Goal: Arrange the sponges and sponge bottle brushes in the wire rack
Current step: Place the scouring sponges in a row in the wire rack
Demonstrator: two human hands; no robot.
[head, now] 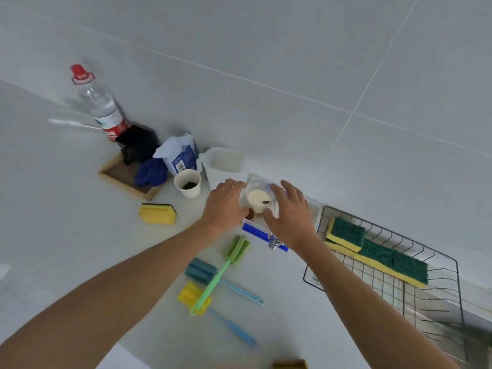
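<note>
Both hands, left (226, 203) and right (290, 209), cupped a clear jar (259, 199) apparently obstructing the bench (66, 222), while sponges (378, 251) filled the wire rack (450, 296) and bottle brushes (213, 280) awaited collection.

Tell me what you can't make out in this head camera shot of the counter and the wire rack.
- Clear container: both hands, left hand and right hand, wrap it; contents unclear.
- Object at the bottom edge: cut off by the frame, cannot tell what it is.
- Wire rack: near end blurred, right forearm covers one corner.
- Bag label: print too small to read.
</note>
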